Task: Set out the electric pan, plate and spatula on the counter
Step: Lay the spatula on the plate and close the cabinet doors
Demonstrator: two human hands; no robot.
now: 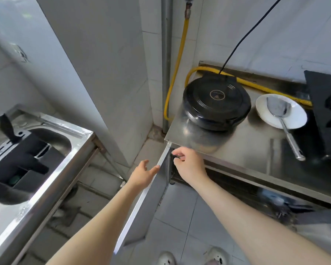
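Observation:
A black round electric pan (216, 104) sits lid-down at the back left of the steel counter (246, 150), its black cord (246, 35) running up the wall. Right of it lies a white plate (296, 121) with a metal spatula (287, 129) resting in it, handle pointing toward me. Below the counter's left corner, my left hand (143, 174) touches the top edge of an open steel cabinet door (141, 197) with relaxed fingers. My right hand (189, 165) curls its fingers around a small dark latch at the cabinet's top corner.
A black gas stove (325, 111) fills the counter's right end. A yellow gas hose (180, 60) runs down the wall behind the pan. On the left a steel sink (46, 134) holds a black rack (17, 157). The tiled floor lies between them.

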